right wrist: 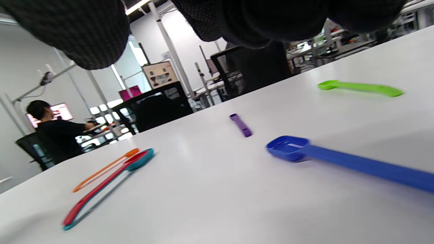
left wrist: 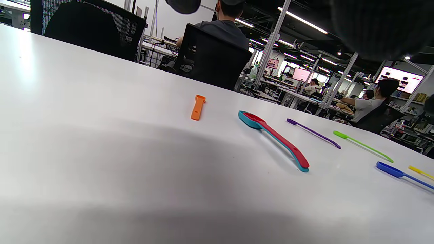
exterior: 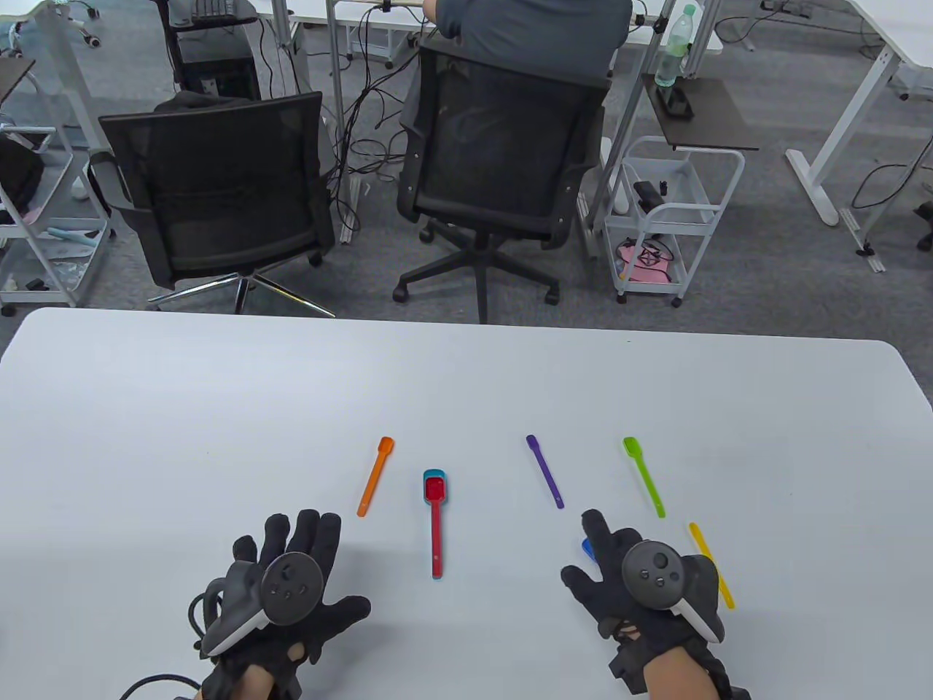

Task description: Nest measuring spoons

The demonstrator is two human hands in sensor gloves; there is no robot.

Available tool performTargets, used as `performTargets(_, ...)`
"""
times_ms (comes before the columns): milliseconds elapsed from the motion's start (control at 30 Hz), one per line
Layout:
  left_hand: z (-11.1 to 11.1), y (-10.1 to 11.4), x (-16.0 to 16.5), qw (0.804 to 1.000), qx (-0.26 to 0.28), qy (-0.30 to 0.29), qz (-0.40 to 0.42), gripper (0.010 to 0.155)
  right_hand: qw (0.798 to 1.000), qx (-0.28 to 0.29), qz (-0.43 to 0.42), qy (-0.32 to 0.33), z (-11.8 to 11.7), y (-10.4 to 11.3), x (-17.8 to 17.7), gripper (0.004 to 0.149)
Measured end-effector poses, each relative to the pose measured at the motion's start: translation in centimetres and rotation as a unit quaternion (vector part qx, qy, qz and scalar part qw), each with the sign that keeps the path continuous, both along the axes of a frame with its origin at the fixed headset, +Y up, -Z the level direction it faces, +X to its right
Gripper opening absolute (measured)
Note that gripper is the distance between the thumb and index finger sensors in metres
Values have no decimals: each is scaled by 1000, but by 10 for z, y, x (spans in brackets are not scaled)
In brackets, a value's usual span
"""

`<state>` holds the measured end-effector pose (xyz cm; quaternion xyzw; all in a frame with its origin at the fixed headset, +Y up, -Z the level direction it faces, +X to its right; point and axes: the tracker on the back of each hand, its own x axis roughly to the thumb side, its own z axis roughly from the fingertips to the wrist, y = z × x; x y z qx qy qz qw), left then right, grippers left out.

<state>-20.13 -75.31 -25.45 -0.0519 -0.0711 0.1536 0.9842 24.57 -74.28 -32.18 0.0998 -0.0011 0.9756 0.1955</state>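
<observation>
- Your right hand (exterior: 641, 583) hovers low over the blue spoon (right wrist: 339, 159) near the table's (exterior: 219, 408) near edge, right of centre. Fingers hang above the spoon; I cannot tell whether they touch it. Nothing is gripped.
- Your left hand (exterior: 284, 583) lies spread, palm down, near the near edge left of centre, holding nothing.
- Red spoon (exterior: 436, 518) already sits inside the teal spoon (left wrist: 245, 119), between your hands, bowls pointing to the far edge.
- Loose: yellow spoon (exterior: 713, 565) just right of your right hand, green spoon (exterior: 644, 476) and purple spoon (exterior: 544, 471) beyond it, orange spoon (exterior: 375, 475) just left of the nested pair.
- Handling, judged: thin, stiff plastic, very light, flat to the table, likely to skid. Pinch the blue handle by its sides, mid-length; avoid pushing down on the bowl, or it may tip.
- Room: bare surface lies between the blue spoon and the nested pair. The near edge is close behind your hands, so move toward the table's middle.
</observation>
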Motion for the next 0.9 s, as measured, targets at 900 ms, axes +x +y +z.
performTargets(900,-1,-1,-6,1000,1,5,2,113,971,-144,178,-64,-20,-54,55,79)
